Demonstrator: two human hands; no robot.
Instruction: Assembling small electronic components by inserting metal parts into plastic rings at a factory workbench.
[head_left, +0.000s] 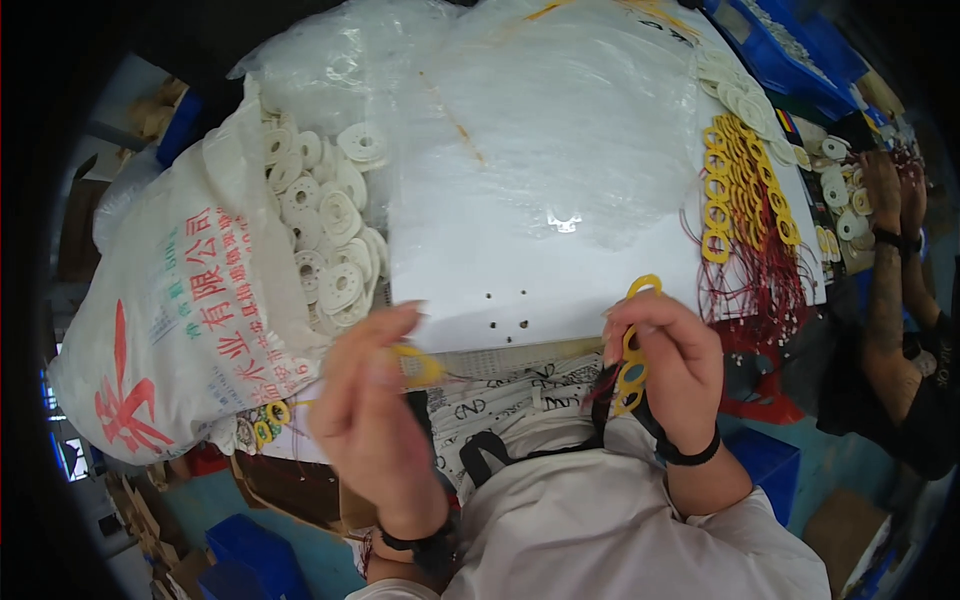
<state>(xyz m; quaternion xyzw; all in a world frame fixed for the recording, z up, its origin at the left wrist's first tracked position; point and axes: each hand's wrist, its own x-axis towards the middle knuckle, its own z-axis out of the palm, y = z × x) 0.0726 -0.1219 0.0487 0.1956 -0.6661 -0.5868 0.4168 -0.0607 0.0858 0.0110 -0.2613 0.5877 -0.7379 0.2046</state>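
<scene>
My left hand (372,415), slightly smeared by motion, is raised at the table's front edge beside the sack. Its fingers are closed on a yellow ring-shaped piece (422,368) with thin wires trailing to the right. Further right, my right hand (682,365) pinches a short strip of joined yellow rings (646,281); part of it shows above the fingers and part hangs below them. Dark red wires (601,388) dangle beside this strip. Both hands are over the near edge of the white tabletop (440,305), apart from each other.
Left, a printed woven sack (160,310) spills white round plastic discs (340,215). Clear plastic bags (560,110) cover the table's back. Rows of yellow rings (745,185) with red wires (755,290) lie at right. A blue bin (780,50) and another person's arms (885,250) are beyond.
</scene>
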